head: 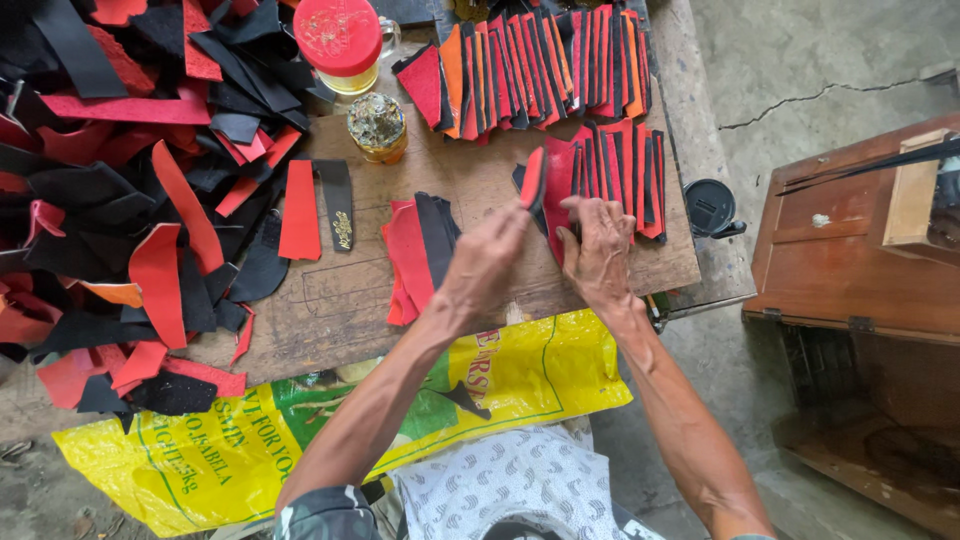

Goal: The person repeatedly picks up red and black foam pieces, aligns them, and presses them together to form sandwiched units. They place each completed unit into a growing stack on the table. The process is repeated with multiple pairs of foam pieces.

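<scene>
On the left lies a heap (pixel 120 200) of red and black scraps; below, a yellow sack (pixel 230 450) with green print. My left hand (pixel 485 262) pinches a red piece (pixel 533 178) beside the row (pixel 610 175) where my right hand (pixel 600 250) presses, fingers spread.

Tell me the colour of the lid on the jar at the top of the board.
Red: the lid caps a clear jar with yellowish contents, seen best in the head view.

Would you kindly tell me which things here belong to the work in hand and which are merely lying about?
In use: left hand holding a red strip; right hand on the overlapped row; small stack.
Lying about: red-lidded jar, wooden box, yellow sack.
</scene>
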